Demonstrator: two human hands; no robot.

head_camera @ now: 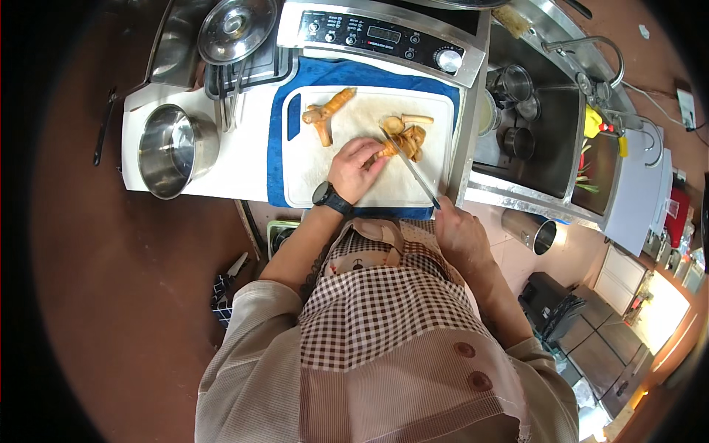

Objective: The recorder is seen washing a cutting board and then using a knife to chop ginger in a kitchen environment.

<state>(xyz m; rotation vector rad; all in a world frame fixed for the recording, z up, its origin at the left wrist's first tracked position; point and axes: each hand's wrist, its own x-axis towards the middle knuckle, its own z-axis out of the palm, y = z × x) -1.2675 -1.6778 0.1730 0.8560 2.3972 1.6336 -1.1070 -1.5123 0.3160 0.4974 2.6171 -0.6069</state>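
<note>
My left hand [359, 169], with a dark watch at its wrist, presses a knobbly golden-brown piece of food [390, 148] onto the white cutting board [316, 183]. The piece looks like ginger root, but I cannot tell for sure. My right hand [462, 235] grips the handle of a kitchen knife [412, 168], whose blade lies across that piece just right of my left fingertips. Beyond the blade are cut pieces [412, 141] in a heap, with a round one and a stick-shaped one beside them. A branched uncut piece [325, 115] rests at the board's upper left.
A blue cloth [275, 160] lies under the board. An induction cooker [382, 36] stands behind it. To the left are a steel pot [177, 149], tongs [232, 105] and a pot lid [237, 27]. On the right, a sink [554, 160] holds several pans.
</note>
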